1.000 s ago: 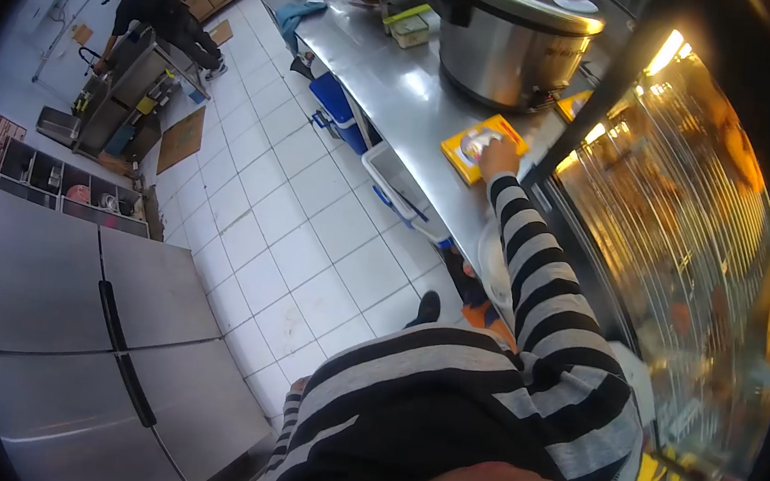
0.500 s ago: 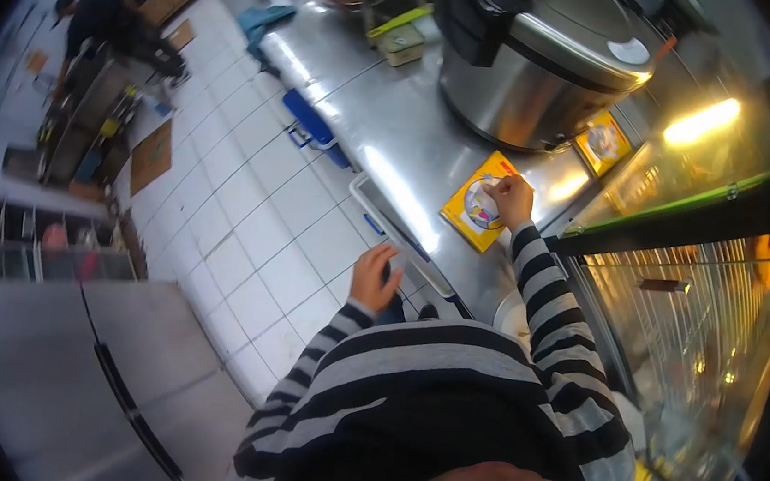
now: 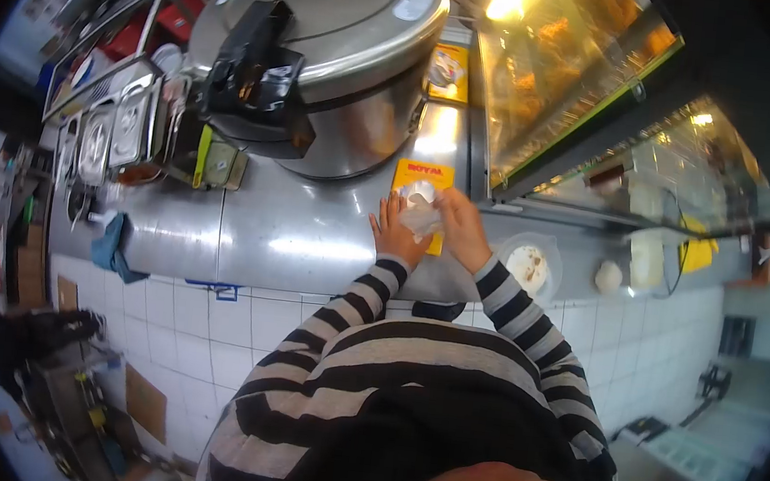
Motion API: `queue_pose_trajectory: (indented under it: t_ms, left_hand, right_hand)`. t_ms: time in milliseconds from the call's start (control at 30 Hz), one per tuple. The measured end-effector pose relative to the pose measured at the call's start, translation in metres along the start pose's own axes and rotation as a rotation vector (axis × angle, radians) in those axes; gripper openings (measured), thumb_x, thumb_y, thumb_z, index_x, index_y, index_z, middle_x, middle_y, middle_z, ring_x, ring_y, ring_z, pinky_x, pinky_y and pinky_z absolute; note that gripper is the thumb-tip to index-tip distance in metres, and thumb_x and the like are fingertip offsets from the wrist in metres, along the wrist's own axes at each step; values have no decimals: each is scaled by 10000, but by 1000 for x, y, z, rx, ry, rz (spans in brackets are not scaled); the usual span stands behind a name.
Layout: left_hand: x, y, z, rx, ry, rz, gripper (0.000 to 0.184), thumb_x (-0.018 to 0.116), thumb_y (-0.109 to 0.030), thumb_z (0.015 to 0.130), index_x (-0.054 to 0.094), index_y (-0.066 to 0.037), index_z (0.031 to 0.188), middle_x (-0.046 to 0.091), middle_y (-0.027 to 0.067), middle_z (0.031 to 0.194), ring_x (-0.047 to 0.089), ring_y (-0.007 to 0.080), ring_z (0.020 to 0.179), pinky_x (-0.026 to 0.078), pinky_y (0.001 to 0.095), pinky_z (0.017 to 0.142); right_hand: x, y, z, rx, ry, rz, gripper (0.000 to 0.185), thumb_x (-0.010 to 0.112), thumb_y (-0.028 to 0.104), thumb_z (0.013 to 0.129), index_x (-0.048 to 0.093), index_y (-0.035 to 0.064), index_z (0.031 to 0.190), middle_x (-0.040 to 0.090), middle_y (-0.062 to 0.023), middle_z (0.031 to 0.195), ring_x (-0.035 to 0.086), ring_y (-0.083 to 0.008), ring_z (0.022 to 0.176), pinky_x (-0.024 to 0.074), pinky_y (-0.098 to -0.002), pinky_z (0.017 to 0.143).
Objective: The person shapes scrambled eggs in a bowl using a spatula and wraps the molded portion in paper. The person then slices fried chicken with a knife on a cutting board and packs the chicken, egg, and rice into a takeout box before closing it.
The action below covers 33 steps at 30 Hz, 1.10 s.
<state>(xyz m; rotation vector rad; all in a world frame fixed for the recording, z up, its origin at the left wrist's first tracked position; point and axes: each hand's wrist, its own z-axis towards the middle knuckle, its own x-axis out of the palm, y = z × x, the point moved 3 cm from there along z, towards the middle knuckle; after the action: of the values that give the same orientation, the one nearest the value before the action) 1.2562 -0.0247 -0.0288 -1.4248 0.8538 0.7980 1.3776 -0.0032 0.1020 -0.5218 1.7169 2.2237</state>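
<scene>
On the steel counter lies a flat yellow box (image 3: 410, 172) marked ROYAL, with a round opening in its top. My right hand (image 3: 464, 232) is closed in a pinch on a thin whitish plastic film (image 3: 419, 218), crumpled over the box opening. My left hand (image 3: 395, 231) rests at the box's left side, its fingers stretched out and apart. The film lies against the left hand's fingers. Whether any of it is still inside the box I cannot tell.
A large steel rice cooker (image 3: 354, 131) stands behind and left of the box. To the right are a lit glass display case (image 3: 558, 81) and a round white container (image 3: 527, 267). Steel pans (image 3: 127, 128) and a blue cloth (image 3: 112, 249) lie at the left.
My view has swung round to face the counter. My left hand has come from beside my body to the box. My right hand now draws the film up from the opening.
</scene>
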Motion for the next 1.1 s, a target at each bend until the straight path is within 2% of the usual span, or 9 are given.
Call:
queue_pose_trajectory:
  t_ms: [67,233,300,433,667,833,933,1033,1100]
  left_hand:
    - [10,11,18,73,-4,32,958,678,-514,748,264,-74,1491,169,144,1569,107,315,1464,71,615,1134]
    - [-39,-19,34,140,-192,-62,871,754,-338,691,367,-69,1424,309,163,1494,238,306,1422,150,583,1135]
    - [-62,-42,23,526,-155,-500,802,751,-202,679,400,-56,1385,443,166,1383,390,324,1324,250,507,1121]
    - [-115,-99,-50,301,686,-1496,569,596,-167,844,420,-26,1366,553,108,1271,529,199,1177,398,354,1005]
    - [-95,-138,-128,-10,879,-1532,422,510,-251,934,518,28,1251,619,140,1160,597,195,1029,428,334,952]
    - [-69,-172,-185,170,612,-1232,203,651,-82,855,644,28,1026,670,65,893,596,96,800,466,236,711]
    - [-52,-200,-215,543,451,-953,209,574,-52,892,626,46,1070,668,86,974,614,134,868,493,279,803]
    - [-31,-225,-251,504,577,-912,191,529,-65,898,681,14,983,675,46,880,636,149,818,516,311,733]
    - [-23,-248,-273,397,665,-929,197,546,-87,876,689,4,975,686,67,867,655,182,791,523,340,713]
  right_hand:
    - [-27,50,-7,257,-191,376,425,458,350,1024,502,48,729,484,4,692,423,-117,633,381,-261,623]
    - [-79,56,-53,366,-424,856,356,463,320,1024,515,79,768,487,5,734,453,-113,662,401,-246,650]
    - [-89,53,-76,328,-479,1061,324,468,306,1022,519,85,791,484,7,751,462,-113,670,413,-248,661]
    - [-98,40,-127,494,-582,1124,251,496,278,1009,544,80,863,519,11,802,523,-100,763,433,-265,721]
    - [-125,50,-201,496,-616,1065,253,489,270,1013,575,32,1026,564,-14,942,554,-110,896,455,-271,826]
    - [-155,56,-277,384,-647,1006,319,499,276,1008,569,-15,1118,594,-53,1057,560,-123,981,457,-272,873]
    - [-166,38,-343,314,-429,722,356,501,278,1004,558,-34,1167,618,-75,1088,580,-133,1002,469,-296,885]
    - [-176,21,-412,561,-385,855,382,474,306,1008,556,-31,1168,643,-91,1063,617,-179,974,493,-318,871]
    - [-182,-13,-469,705,-568,1482,443,422,360,1016,554,-32,1175,660,-108,1053,641,-221,945,514,-325,855]
